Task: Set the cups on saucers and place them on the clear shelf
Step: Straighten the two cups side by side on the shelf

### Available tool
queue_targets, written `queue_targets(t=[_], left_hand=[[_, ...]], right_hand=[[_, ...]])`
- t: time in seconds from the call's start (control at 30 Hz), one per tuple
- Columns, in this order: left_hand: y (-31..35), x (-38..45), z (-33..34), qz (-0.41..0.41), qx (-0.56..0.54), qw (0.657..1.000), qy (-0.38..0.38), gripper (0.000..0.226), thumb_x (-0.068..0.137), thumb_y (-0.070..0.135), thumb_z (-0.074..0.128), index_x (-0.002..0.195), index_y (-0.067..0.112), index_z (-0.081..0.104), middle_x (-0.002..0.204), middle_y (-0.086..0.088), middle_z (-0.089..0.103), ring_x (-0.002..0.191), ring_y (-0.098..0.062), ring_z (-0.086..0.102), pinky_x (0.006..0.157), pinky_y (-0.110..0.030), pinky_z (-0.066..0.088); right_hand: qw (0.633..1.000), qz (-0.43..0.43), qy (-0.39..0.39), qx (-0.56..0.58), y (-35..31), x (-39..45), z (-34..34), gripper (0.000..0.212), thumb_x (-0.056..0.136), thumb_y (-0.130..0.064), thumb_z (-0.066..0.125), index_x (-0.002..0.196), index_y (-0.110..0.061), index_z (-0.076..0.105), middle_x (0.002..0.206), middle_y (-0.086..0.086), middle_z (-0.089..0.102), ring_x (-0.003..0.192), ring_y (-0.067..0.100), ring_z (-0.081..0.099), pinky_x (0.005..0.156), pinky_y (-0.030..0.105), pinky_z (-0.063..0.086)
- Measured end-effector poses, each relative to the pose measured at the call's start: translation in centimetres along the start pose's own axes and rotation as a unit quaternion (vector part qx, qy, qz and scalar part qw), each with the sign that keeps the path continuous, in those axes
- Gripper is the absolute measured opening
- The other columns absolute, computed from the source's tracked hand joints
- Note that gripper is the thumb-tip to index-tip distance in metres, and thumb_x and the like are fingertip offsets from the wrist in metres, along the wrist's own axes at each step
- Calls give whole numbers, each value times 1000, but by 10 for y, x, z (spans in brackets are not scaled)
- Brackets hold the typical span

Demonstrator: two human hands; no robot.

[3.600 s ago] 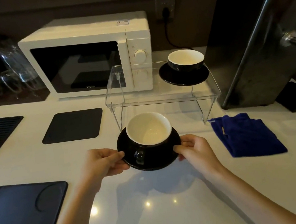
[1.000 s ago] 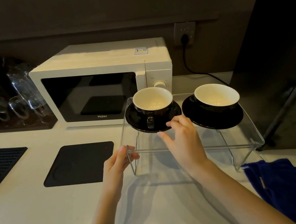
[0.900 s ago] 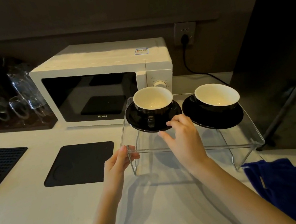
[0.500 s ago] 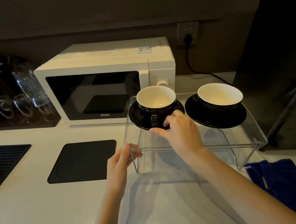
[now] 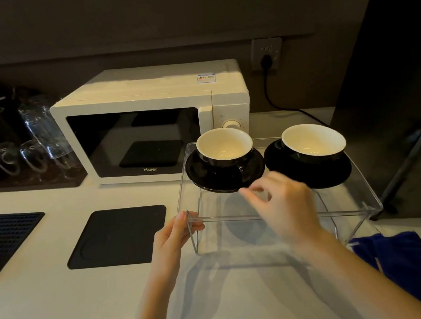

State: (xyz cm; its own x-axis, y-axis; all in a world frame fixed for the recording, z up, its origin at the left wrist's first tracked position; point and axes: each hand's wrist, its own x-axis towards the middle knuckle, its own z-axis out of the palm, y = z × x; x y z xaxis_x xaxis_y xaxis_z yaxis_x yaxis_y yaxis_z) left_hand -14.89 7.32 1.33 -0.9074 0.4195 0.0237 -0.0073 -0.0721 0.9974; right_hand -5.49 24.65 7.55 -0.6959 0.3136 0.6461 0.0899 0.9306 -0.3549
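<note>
There, both cups sat on black saucers atop the clear shelf [image 5: 280,210]: the left cup [image 5: 225,147] at about 12 o'clock, the right cup [image 5: 314,143] at 2 o'clock beside it. The left hand [image 5: 173,237] pinched the shelf's near left corner. The right hand [image 5: 283,204] hovered loosely curled, holding nothing, just short of the left saucer [image 5: 216,176], at 9 o'clock from the right saucer [image 5: 312,174]

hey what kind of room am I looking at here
Probably a kitchen or coffee counter: a white microwave plugged in at the wall, glasses racked beside it, and two cups on saucers on a clear shelf.
</note>
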Motion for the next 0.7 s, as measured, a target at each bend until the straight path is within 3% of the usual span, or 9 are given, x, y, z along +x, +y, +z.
queue_targets(t=[0.1,0.17,0.27,0.33,0.47,0.6,0.7], left_hand=[[0,0,2,2,1,1000,9,38,83,41,40,90,17,68,87,-7,73,86,-15,69,79,-22,51],[1,-1,3,5,3,1000,14,35,87,37,40,90,17,68,87,-7,73,86,-14,69,76,-19,52],[0,-1,3,11,2,1000,22,34,87,36,41,88,17,69,84,-6,73,85,-14,69,72,-16,53],[-2,1,2,13,0,1000,23,34,87,35,42,88,15,70,81,-6,74,86,-18,69,74,-18,54],[-2,1,2,17,-1,1000,17,39,78,44,43,87,17,70,79,-3,75,85,-17,70,78,-23,53],[-2,0,2,22,-4,1000,11,39,79,44,42,86,18,70,80,-5,75,86,-18,69,84,-27,51],[-2,1,1,23,-6,1000,7,41,77,51,44,86,20,70,81,-4,75,86,-16,69,84,-26,51]], right_hand=[[998,-57,-16,-26,-21,-9,22,15,77,-25,69,82,-10,69,59,4,66,46,18,59,37,27,49],[997,-42,-33,-55,-33,-2,36,19,73,-23,75,85,-10,70,58,2,65,41,17,58,33,23,44],[994,-14,-62,-89,-37,10,48,16,63,-14,82,68,-13,67,55,1,59,38,18,54,31,22,39],[994,-30,-70,-77,-28,11,48,11,69,-13,77,66,-12,66,57,2,59,40,21,55,32,25,43],[995,-50,-84,-33,-6,8,27,21,84,-26,56,80,-10,70,67,5,66,53,24,62,39,35,51],[995,-35,-95,-18,7,14,5,24,83,-32,61,95,-14,72,77,4,72,65,22,67,48,30,52],[993,-15,-99,-55,1,18,10,40,81,-49,58,96,-15,70,83,4,69,73,22,65,58,31,49]])
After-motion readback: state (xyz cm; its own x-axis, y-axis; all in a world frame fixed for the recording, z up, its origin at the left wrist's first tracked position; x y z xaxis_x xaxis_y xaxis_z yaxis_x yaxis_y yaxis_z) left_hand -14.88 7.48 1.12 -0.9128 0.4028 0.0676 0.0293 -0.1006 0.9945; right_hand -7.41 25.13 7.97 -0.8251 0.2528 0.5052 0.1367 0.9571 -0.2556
